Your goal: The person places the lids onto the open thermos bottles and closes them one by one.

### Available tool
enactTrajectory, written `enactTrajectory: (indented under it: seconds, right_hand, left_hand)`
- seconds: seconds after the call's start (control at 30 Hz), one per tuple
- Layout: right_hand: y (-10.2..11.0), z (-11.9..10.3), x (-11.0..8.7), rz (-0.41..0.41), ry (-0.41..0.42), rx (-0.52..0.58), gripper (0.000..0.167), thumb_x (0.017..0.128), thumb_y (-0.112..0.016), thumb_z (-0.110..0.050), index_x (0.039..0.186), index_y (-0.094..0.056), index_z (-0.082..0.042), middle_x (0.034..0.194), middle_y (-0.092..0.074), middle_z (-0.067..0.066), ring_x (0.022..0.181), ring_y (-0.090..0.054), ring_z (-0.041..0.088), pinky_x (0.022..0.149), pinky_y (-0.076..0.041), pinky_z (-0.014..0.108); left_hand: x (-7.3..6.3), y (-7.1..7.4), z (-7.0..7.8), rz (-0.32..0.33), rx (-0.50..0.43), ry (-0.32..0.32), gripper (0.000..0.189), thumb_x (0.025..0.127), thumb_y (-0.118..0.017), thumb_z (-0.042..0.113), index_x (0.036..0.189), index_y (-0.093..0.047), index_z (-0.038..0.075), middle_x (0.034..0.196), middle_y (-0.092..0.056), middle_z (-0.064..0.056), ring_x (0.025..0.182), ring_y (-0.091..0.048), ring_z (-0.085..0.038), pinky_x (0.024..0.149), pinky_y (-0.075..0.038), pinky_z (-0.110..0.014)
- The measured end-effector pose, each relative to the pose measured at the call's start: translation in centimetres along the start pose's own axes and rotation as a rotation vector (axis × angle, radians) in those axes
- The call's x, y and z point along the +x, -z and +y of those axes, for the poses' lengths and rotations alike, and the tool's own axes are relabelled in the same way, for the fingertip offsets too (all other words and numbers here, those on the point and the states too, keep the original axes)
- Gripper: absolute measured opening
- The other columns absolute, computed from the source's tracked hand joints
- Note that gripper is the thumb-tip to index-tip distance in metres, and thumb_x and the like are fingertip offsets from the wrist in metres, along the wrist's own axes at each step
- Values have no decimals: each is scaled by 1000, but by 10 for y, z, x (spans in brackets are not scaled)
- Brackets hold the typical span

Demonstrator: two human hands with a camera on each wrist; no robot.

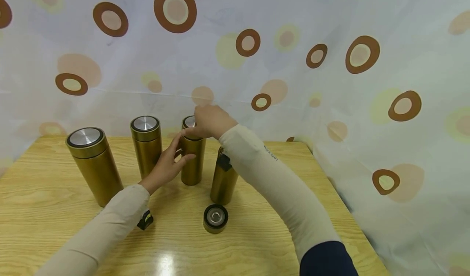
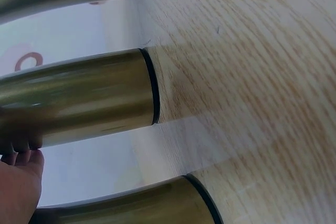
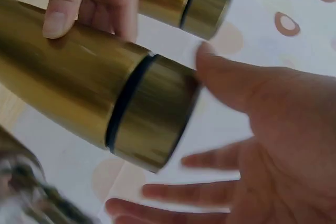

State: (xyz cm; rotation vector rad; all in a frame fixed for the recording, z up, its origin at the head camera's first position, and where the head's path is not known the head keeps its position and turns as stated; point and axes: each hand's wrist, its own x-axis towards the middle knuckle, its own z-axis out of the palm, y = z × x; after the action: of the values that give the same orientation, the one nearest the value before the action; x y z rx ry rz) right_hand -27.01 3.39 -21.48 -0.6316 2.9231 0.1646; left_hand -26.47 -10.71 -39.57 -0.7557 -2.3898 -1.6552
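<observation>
A gold thermos flask [image 1: 192,162] with a steel-topped lid [image 3: 157,116] stands upright at the back of the table. My left hand [image 1: 166,166] grips its body from the left, thumb in front; the left wrist view has the fingertips [image 2: 35,161] against its side. Above, my right hand [image 1: 213,121] is at the lid, thumb at its edge, fingers spread and extended beside it in the right wrist view. Just to the right stands a lidless gold flask [image 1: 222,182], partly hidden by the right forearm. A detached lid [image 1: 215,218] lies upside down before it.
Two more lidded gold flasks stand to the left, one near the back [image 1: 146,145] and a larger-looking one [image 1: 96,170] closer. The wooden table [image 1: 264,243] ends against a patterned cloth backdrop [image 1: 293,19] behind and at the right.
</observation>
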Motion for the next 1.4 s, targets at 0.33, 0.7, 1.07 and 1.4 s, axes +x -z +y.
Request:
enactTrajectory:
  seconds: [0.33,0.7,1.07,1.4]
  right_hand:
    - [14,11,-3,-159,288,-14,77,90,-57,2,151,-28,-34,160,-11,7,147,-13,24,109,-38,41]
    - [8,11,8,-153,349,-64,79,82,-49,18,147,-40,-26,141,-45,4,127,-43,16,87,-47,24]
    - [9,5,9,-145,299,-117,78,85,-56,12,148,-37,-30,131,-49,5,106,-49,15,73,-44,23]
    - [10,5,10,-139,257,-126,66,92,-63,-15,150,-33,-25,144,-47,3,123,-49,17,96,-46,29]
  left_hand:
    - [0,1,1,-4,-2,7,75,97,-58,21,153,-10,6,150,-31,-22,138,-33,-38,112,-32,-53]
    - [0,-1,1,-4,-24,-7,74,96,-59,22,153,-14,9,149,-34,-20,137,-35,-37,111,-32,-52]
    - [-5,4,30,-10,-34,26,71,96,-57,9,152,-14,2,148,-33,-26,136,-34,-42,110,-33,-56]
    - [-7,4,40,-7,-10,35,71,96,-58,7,151,-14,-1,146,-35,-28,135,-35,-43,109,-34,-57]
